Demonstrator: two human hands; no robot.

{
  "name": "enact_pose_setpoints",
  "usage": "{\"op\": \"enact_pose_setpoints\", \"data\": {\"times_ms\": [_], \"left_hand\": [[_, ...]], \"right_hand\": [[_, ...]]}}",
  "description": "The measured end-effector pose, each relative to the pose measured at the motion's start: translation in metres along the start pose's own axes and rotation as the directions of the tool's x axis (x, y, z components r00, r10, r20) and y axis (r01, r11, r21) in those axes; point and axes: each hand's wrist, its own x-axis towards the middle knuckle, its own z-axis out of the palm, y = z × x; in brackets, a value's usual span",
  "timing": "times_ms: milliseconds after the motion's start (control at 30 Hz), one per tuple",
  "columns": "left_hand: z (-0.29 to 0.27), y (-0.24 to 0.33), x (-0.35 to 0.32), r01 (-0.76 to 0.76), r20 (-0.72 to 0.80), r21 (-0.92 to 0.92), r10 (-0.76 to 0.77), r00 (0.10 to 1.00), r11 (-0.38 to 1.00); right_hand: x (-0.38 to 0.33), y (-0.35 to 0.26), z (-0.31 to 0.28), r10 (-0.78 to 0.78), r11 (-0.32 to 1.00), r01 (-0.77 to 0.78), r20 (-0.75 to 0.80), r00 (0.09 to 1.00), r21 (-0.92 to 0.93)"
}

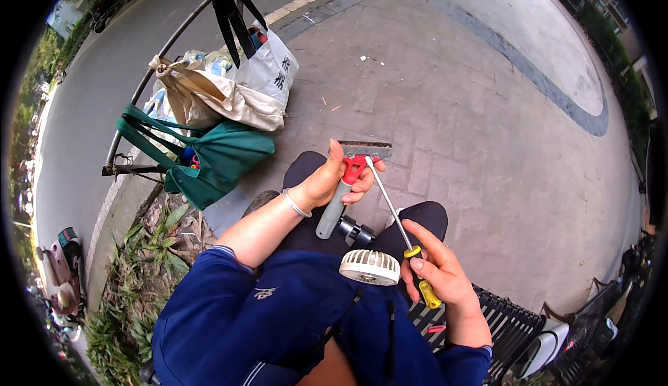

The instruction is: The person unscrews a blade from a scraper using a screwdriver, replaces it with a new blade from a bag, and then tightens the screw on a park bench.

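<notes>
My left hand (330, 181) is closed round a scraper (335, 212) with a grey handle, a red neck and a wide, stained metal blade head. The blade points away from me, and the fingers wrap the neck from behind. In my right hand (440, 268) is a screwdriver (390, 205) with a yellow and black handle and a long steel shaft. Its shaft slants up to the left, and the tip meets the red neck just below the blade; whether it sits in a screw is too small to tell. A small white fan (370, 266) lies between my forearms, close to my body.
On the left, a green bag (226, 160), a beige cloth bag (243, 105) and a white bag (268, 66) lean on a metal rail (129, 118). Beneath them grow plants (149, 250). A slatted black bench (504, 323) is under me; brick paving (417, 94) stretches ahead.
</notes>
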Motion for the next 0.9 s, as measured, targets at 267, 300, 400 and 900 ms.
{"op": "enact_pose_setpoints", "data": {"times_ms": [267, 300, 400, 900], "left_hand": [[0.011, -0.003, 0.011, 0.050, -0.117, 0.056, -0.043, 0.992, 0.997], [0.005, -0.007, 0.010, 0.023, -0.130, 0.064, -0.015, 0.991, 0.998], [-0.001, -0.020, 0.013, 0.036, -0.189, 0.141, -0.009, 0.982, 0.989], [0.013, -0.069, 0.055, 0.170, -0.179, 0.062, -0.157, 0.971, 0.983]], "right_hand": [[-0.003, 0.000, -0.009, -0.105, 0.977, 0.091, -0.063, 0.992, -0.195], [-0.005, 0.005, -0.009, -0.164, 0.969, 0.121, -0.196, 0.967, -0.214], [-0.015, 0.064, -0.036, -0.289, 0.941, 0.109, -0.594, 0.751, -0.321], [-0.112, 0.360, -0.065, 0.118, 0.973, -0.134, -0.907, -0.404, 0.186]]}}
